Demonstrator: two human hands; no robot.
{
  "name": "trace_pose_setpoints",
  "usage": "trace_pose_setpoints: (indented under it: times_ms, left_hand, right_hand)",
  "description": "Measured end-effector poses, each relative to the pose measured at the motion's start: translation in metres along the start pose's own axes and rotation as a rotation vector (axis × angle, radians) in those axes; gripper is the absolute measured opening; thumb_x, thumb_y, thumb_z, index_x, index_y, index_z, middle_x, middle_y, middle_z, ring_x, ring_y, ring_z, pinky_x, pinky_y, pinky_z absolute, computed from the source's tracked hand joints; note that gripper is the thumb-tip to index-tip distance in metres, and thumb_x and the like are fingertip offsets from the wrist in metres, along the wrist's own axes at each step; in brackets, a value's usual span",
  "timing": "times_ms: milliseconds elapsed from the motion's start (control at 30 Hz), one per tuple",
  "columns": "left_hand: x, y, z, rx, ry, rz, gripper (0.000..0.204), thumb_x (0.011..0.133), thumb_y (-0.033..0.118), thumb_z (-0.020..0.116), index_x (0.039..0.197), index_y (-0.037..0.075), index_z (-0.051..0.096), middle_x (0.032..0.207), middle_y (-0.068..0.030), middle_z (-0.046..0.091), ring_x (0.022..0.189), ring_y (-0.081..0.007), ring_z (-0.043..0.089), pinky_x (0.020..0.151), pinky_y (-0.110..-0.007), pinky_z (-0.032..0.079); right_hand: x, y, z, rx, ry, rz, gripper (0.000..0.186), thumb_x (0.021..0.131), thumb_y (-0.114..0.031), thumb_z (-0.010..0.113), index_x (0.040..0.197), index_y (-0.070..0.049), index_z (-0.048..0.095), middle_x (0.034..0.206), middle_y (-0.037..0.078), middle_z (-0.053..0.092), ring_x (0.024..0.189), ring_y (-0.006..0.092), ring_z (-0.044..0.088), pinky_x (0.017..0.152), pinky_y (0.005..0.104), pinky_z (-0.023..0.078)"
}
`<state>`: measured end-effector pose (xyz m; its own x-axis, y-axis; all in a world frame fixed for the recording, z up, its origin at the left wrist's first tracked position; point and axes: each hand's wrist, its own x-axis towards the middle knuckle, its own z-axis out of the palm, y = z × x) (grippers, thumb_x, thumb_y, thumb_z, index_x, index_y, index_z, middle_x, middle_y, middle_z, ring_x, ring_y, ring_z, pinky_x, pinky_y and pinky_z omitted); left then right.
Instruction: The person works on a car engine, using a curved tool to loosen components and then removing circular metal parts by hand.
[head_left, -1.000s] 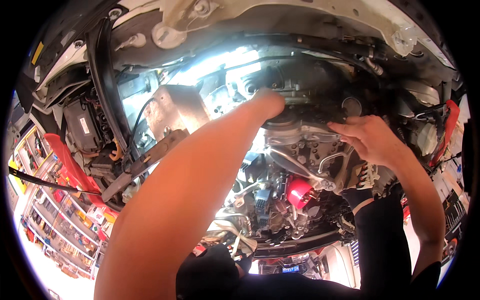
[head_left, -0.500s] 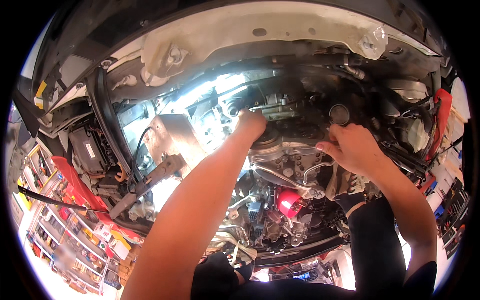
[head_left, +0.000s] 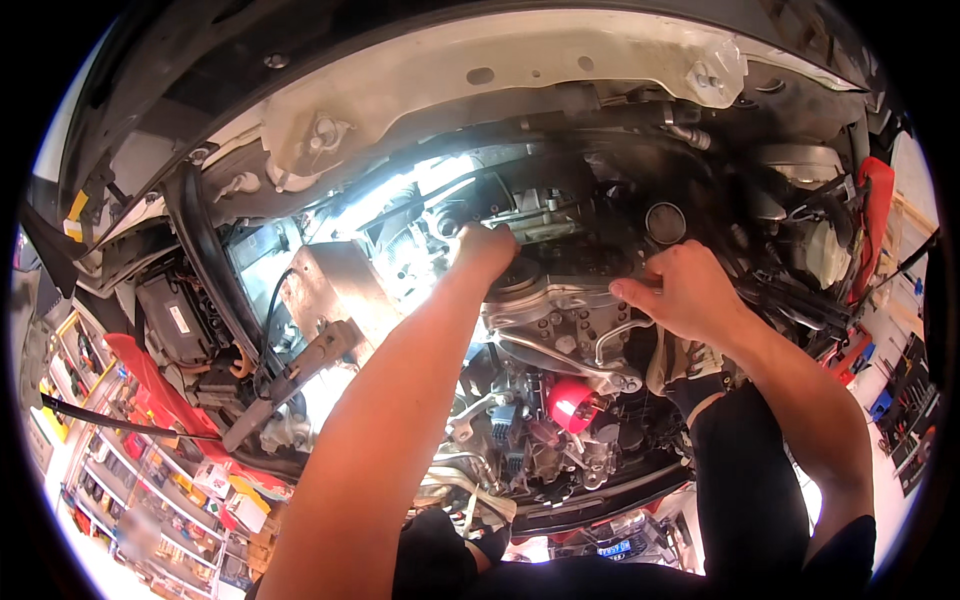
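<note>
My left hand (head_left: 487,248) is curled closed at the far side of the exposed engine (head_left: 570,325), beside a brightly lit round part (head_left: 447,220). Whatever its fingers grip is hidden behind the knuckles. Across the engine, my right hand (head_left: 690,290) rests over its right end. Its fingers bend down out of sight, and its thumb reaches left over the metal cover edge. Just beyond those fingers is a round, pale-rimmed disc or opening (head_left: 665,222); I cannot tell whether the hand touches it.
Beyond the engine runs a pale metal body panel (head_left: 480,45). A copper-toned plate (head_left: 335,285) and a black strut (head_left: 215,260) lie left. A red round part (head_left: 572,405) sits nearer me. Red body edges flank both sides. My black-clad leg (head_left: 745,470) is lower right; shelves (head_left: 150,500) stand lower left.
The view has shifted slightly, so the engine sits a little farther left. My right thumb is straighter and points more to the left. My left hand stays at the same spot on the engine.
</note>
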<state>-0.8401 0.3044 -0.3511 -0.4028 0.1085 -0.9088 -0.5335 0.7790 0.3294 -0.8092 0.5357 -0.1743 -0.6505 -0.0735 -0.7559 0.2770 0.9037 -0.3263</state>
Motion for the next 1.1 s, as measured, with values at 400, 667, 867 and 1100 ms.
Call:
trace_pose_setpoints:
  times_ms: [400,667,867,1100]
  left_hand:
    - [-0.001,0.000,-0.006,-0.083,-0.054,0.001,0.032,0.090,0.024,0.052,0.081,0.004,0.076,0.084,-0.0118,0.071,0.076,-0.0229,0.066,0.073,-0.036,0.052]
    - [-0.009,0.006,-0.013,-0.314,-0.089,-0.161,0.022,0.077,0.021,0.058,0.070,0.010,0.076,0.087,-0.0143,0.073,0.086,-0.0273,0.069,0.081,-0.039,0.051]
    - [-0.021,0.017,-0.015,-0.126,-0.088,-0.098,0.039,0.096,0.032,0.051,0.080,0.008,0.077,0.084,-0.0085,0.070,0.079,-0.0205,0.064,0.075,-0.036,0.050]
    - [-0.007,0.003,-0.008,0.187,-0.109,0.082,0.026,0.087,0.032,0.062,0.098,0.012,0.073,0.093,-0.0164,0.072,0.092,-0.0323,0.069,0.084,-0.040,0.054]
  right_hand:
    - [-0.002,-0.003,-0.001,0.028,0.032,0.036,0.045,0.079,-0.040,0.075,0.065,0.002,0.068,0.056,0.018,0.059,0.055,0.0346,0.060,0.056,0.0408,0.047]
    - [0.000,-0.008,0.000,-0.014,-0.018,0.040,0.054,0.081,-0.049,0.071,0.066,0.003,0.068,0.058,0.018,0.060,0.060,0.0352,0.061,0.061,0.0424,0.049]
    - [0.000,0.004,0.002,-0.014,0.008,0.022,0.054,0.080,-0.049,0.071,0.063,0.002,0.067,0.056,0.017,0.059,0.058,0.0359,0.060,0.061,0.0424,0.050]
    - [-0.005,0.001,0.006,-0.055,0.078,-0.040,0.057,0.081,-0.052,0.069,0.059,0.001,0.065,0.054,0.016,0.059,0.057,0.0356,0.061,0.058,0.0421,0.049]
